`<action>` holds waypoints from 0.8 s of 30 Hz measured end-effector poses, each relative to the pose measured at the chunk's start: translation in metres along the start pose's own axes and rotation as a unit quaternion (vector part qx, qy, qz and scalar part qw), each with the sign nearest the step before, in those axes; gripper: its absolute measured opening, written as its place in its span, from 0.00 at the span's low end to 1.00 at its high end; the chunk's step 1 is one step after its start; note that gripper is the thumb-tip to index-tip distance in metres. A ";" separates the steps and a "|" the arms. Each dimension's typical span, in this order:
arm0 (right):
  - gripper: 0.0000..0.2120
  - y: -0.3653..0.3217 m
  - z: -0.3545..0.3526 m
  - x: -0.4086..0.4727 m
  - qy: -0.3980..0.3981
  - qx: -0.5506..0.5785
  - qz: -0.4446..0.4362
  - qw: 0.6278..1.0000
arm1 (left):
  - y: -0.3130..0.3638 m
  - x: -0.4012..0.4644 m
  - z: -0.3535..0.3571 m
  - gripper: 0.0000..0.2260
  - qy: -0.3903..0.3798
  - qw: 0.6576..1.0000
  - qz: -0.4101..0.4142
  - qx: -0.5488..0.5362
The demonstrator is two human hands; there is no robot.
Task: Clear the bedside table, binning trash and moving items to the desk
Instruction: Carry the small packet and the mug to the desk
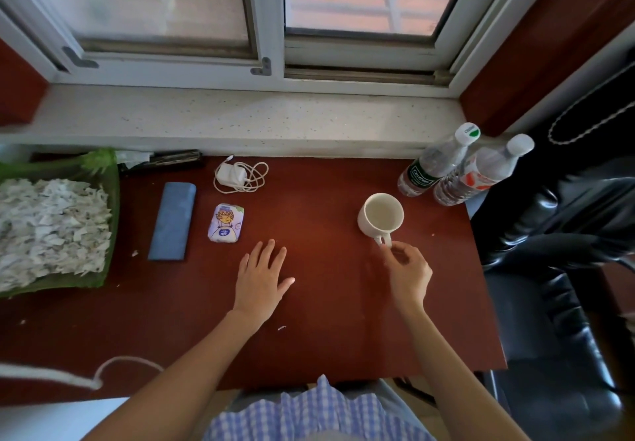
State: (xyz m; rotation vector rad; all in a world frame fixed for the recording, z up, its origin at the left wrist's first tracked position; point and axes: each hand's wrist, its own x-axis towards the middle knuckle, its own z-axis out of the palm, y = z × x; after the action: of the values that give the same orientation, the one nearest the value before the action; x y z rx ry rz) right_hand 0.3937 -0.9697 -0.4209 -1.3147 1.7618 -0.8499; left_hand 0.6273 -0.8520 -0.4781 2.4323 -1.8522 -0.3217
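A white mug (380, 215) stands upright on the red-brown table (309, 303), its handle turned toward me. My right hand (407, 274) pinches that handle with thumb and forefinger. Flat on the table to the left lies my left hand (263, 279), fingers spread, holding nothing. Left of the hands lie a small tissue packet (226, 223) with a cartoon print, a blue case (172, 220) and a white charger with its coiled cable (240, 176). Two plastic bottles (433, 165) (481, 171) stand at the back right corner.
A green tray (113, 200) heaped with torn paper scraps sits at the left edge. A stone window sill (240, 121) runs behind the table. A black chair (556, 286) stands to the right. A white cord (68, 375) crosses the near left. Tiny paper bits dot the table.
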 end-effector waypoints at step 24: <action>0.08 -0.032 0.045 0.048 -0.067 -0.053 -0.077 0.993 | -0.003 0.000 -0.002 0.28 -0.008 1.000 -0.003 -0.019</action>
State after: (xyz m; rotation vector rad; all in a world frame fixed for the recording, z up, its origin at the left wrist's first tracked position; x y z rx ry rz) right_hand 0.4395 -1.0273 -0.4241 -1.5567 1.6347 -0.7410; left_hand 0.6304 -0.8514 -0.4763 2.4189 -1.8280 -0.3731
